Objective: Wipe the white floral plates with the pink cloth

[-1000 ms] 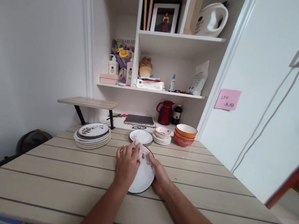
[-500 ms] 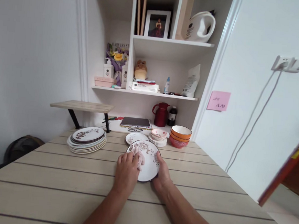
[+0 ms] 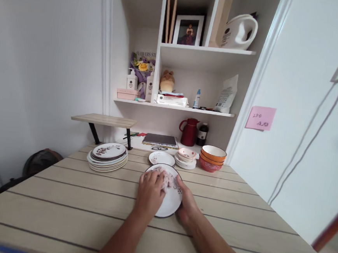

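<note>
Wiping appears partway: over the desk (image 3: 73, 189), my right grip (image 3: 188, 204) clasps the floral plate (image 3: 170, 204) by its rim, my left grip (image 3: 150, 191) presses bunched cloth (image 3: 168, 181) to it, and the plate stack (image 3: 107, 162)'s status is unverifiable.

Far side of the table (image 3: 62, 215), left to right: plate stack (image 3: 107, 162), side plate (image 3: 163, 158), saucers (image 3: 185, 165), bowls (image 3: 212, 160). Nearer, centre: cloth (image 3: 168, 180) on held plate (image 3: 170, 204).
</note>
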A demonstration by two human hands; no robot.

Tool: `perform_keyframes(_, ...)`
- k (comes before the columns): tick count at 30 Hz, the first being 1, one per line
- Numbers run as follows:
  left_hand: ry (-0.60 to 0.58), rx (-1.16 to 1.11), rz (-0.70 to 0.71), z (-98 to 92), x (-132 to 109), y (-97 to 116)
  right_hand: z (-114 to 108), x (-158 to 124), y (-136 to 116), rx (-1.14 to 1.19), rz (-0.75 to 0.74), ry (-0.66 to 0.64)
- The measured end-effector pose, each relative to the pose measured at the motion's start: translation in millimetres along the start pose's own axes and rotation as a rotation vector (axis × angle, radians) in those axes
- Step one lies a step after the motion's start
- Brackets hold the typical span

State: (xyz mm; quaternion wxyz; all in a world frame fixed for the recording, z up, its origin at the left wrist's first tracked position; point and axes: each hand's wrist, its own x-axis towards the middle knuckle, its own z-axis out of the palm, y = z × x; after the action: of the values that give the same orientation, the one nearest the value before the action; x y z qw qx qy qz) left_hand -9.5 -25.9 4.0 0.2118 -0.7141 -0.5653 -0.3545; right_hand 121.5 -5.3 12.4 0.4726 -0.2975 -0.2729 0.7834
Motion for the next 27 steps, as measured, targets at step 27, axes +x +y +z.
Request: perform_keyframes(27, -0.120, -0.130, 0.165, 3.1, -6.7, 18.6, -7.5, 8.1, -0.4, 0.060, -0.033, -0.048)
